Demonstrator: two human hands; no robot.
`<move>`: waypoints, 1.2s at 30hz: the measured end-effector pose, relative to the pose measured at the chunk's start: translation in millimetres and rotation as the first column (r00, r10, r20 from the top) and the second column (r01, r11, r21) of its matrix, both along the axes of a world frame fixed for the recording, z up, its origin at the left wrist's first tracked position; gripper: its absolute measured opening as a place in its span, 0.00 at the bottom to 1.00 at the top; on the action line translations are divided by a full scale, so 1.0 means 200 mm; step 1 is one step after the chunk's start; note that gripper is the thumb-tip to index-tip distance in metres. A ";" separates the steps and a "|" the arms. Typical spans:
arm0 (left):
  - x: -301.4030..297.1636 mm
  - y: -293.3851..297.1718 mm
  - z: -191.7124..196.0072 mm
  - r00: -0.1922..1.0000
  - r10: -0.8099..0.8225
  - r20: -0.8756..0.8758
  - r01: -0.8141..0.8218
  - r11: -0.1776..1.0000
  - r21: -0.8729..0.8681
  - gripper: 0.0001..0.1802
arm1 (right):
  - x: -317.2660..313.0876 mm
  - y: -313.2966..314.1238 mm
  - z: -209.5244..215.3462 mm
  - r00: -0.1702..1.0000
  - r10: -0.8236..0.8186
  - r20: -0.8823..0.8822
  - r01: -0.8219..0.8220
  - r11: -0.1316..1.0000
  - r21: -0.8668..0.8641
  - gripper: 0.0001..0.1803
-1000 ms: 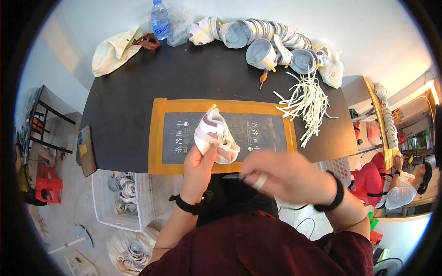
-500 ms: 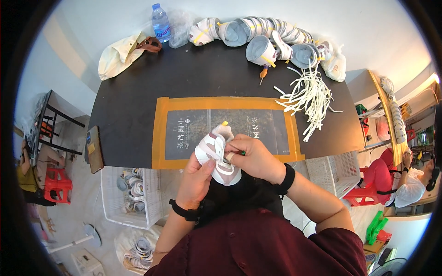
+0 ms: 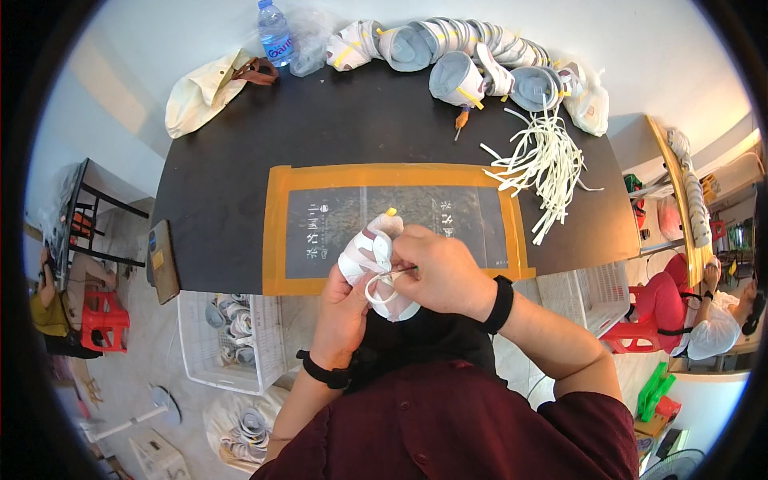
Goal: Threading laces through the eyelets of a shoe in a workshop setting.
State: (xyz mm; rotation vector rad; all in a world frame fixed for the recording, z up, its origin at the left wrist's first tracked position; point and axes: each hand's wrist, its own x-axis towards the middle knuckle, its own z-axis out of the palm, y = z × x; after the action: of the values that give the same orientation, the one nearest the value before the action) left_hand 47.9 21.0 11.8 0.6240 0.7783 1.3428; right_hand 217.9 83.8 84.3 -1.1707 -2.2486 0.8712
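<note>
In front of my body, over the near edge of the table, my left hand [image 3: 346, 298] grips a small white and pale pink shoe upper [image 3: 397, 309] from its left side. A yellow tab sticks up at its far end. My right hand [image 3: 445, 272] is closed at the upper's right side, pinching a white shoelace [image 3: 370, 294] that forms a loop over the front. A thin dark thing shows by the right fingertips; its kind I cannot make out. The fingers hide part of the lacing.
A dark table [image 3: 216, 192] bears an orange-taped sheet [image 3: 276, 232], loose white laces [image 3: 552, 172], a row of shoe uppers [image 3: 456, 44], an orange-handled tool [image 3: 462, 120], a bottle [image 3: 275, 36], a cloth bag [image 3: 204, 96] and a phone [image 3: 164, 260]. Crates [image 3: 232, 384] stand below; other people sit at both sides.
My right hand has turned slightly, with its back more toward me. The lace loop stands out wider on the front of the upper. My left hand keeps its hold.
</note>
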 end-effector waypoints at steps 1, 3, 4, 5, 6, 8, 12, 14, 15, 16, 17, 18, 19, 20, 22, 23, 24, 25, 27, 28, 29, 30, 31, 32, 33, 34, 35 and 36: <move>0.00 0.00 0.00 1.000 0.017 0.010 -0.017 1.000 0.016 0.22 | 0.01 0.01 0.00 1.000 -0.002 0.000 0.002 1.000 -0.003 0.05; 0.01 -0.01 0.00 0.999 0.032 0.004 -0.032 0.999 0.020 0.21 | 0.07 0.07 0.01 0.990 -0.130 0.052 0.115 0.965 0.234 0.05; 0.01 -0.01 0.00 0.999 0.053 -0.004 -0.053 0.998 0.029 0.21 | 0.12 0.12 0.00 0.976 -0.212 0.056 0.192 0.950 0.248 0.05; 0.01 -0.02 0.01 0.998 0.056 -0.004 -0.056 0.998 0.029 0.21 | 0.17 0.16 0.00 0.954 -0.293 0.060 0.268 0.927 0.262 0.06; 0.01 -0.02 0.00 0.999 0.043 -0.026 -0.042 0.998 0.038 0.21 | 0.22 0.19 0.02 0.928 -0.350 0.130 0.306 0.912 0.272 0.06; 0.00 -0.01 0.00 0.998 0.029 -0.046 -0.027 0.999 0.045 0.21 | 0.25 0.18 0.03 0.941 -0.309 0.138 0.273 0.935 0.227 0.06; 0.00 -0.02 0.01 1.000 0.013 -0.004 -0.013 1.000 -0.022 0.21 | 0.23 0.11 0.01 0.976 -0.206 0.070 0.201 0.977 0.068 0.07; -0.02 -0.02 0.01 1.000 0.007 -0.003 -0.007 0.999 -0.045 0.21 | 0.16 0.06 0.08 0.987 -0.137 -0.085 0.131 0.989 -0.068 0.08; -0.03 -0.03 0.01 1.000 -0.009 0.020 0.010 0.999 -0.049 0.21 | 0.15 0.06 0.08 0.987 -0.137 -0.087 0.131 0.989 -0.070 0.08; -0.03 -0.03 0.01 0.999 -0.024 0.043 0.026 0.998 -0.054 0.22 | 0.14 0.07 0.06 0.984 -0.045 -0.174 0.034 0.997 -0.066 0.09; -0.04 -0.04 0.02 0.999 -0.022 0.040 0.025 0.998 -0.056 0.22 | 0.12 0.07 0.05 0.965 0.047 -0.259 -0.063 0.997 -0.054 0.11; -0.04 -0.04 0.02 0.999 -0.023 0.037 0.026 0.997 -0.077 0.23 | 0.10 0.08 0.02 0.951 0.112 -0.289 -0.140 0.987 -0.076 0.10; -0.05 -0.05 0.03 0.999 -0.024 0.034 0.027 0.995 -0.098 0.24 | 0.09 0.07 0.00 0.950 0.113 -0.292 -0.141 0.987 -0.078 0.10; -0.05 -0.05 0.05 0.999 -0.023 0.031 0.026 0.995 -0.101 0.24 | 0.07 0.06 -0.02 0.946 0.148 -0.288 -0.198 0.969 -0.151 0.08; -0.04 -0.06 0.07 0.998 0.006 0.066 -0.001 0.997 -0.078 0.24 | 0.05 0.05 -0.04 0.937 0.194 -0.290 -0.273 0.926 -0.261 0.08; -0.04 -0.06 0.07 0.998 0.010 0.063 -0.005 0.997 -0.083 0.24 | 0.04 0.05 -0.05 0.936 0.196 -0.294 -0.276 0.924 -0.265 0.08; -0.04 -0.06 0.06 0.997 0.010 0.075 -0.004 0.997 -0.075 0.25 | 0.04 0.06 -0.05 0.930 0.206 -0.303 -0.288 0.923 -0.257 0.08; -0.04 -0.06 0.06 0.996 0.007 0.088 -0.001 0.998 -0.068 0.25 | 0.04 0.07 -0.05 0.925 0.215 -0.312 -0.298 0.922 -0.248 0.07; -0.04 -0.06 0.05 0.997 0.000 0.077 0.005 0.997 -0.072 0.25 | 0.04 0.10 -0.04 0.932 0.249 -0.262 -0.312 0.921 -0.233 0.08; -0.05 -0.06 0.05 0.998 -0.002 0.067 0.007 0.997 -0.072 0.25 | 0.05 0.10 -0.04 0.935 0.287 -0.208 -0.330 0.919 -0.217 0.08; -0.04 -0.06 0.05 0.998 -0.019 0.063 0.024 0.997 -0.074 0.25 | 0.05 0.11 -0.05 0.939 0.270 -0.212 -0.315 0.924 -0.218 0.08; -0.03 -0.06 0.05 0.998 -0.011 0.055 0.015 0.997 -0.069 0.26 | 0.04 0.11 -0.06 0.940 0.283 -0.192 -0.320 0.925 -0.204 0.08; -0.03 -0.06 0.05 0.999 -0.004 0.047 0.007 0.998 -0.064 0.26 | 0.04 0.12 -0.07 0.940 0.293 -0.172 -0.324 0.927 -0.191 0.08; -0.03 -0.06 0.05 0.999 -0.025 0.043 0.028 0.997 -0.066 0.26 | 0.03 0.12 -0.07 0.946 0.273 -0.177 -0.305 0.933 -0.191 0.08; -0.03 -0.07 0.04 0.999 -0.014 0.029 0.016 0.998 -0.063 0.26 | 0.02 0.13 -0.07 0.953 0.298 -0.062 -0.304 0.931 -0.201 0.09; -0.03 -0.07 0.03 1.000 -0.003 0.016 0.004 0.998 -0.060 0.26 | 0.00 0.13 -0.07 0.946 0.320 0.053 -0.302 0.929 -0.212 0.10; -0.04 -0.07 0.02 1.000 -0.019 0.015 0.020 0.998 -0.063 0.26 | 0.00 0.13 -0.07 0.951 0.305 0.050 -0.288 0.934 -0.214 0.10; -0.05 -0.07 0.01 1.000 -0.023 0.017 0.024 0.998 -0.054 0.25 | -0.01 0.13 -0.06 0.950 0.301 0.087 -0.275 0.935 -0.223 0.11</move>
State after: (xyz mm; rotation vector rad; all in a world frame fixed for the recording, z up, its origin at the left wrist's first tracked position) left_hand 38.1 6.4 14.5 0.5773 0.7895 1.2993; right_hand 215.8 110.3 71.6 -1.0164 -2.5204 1.2058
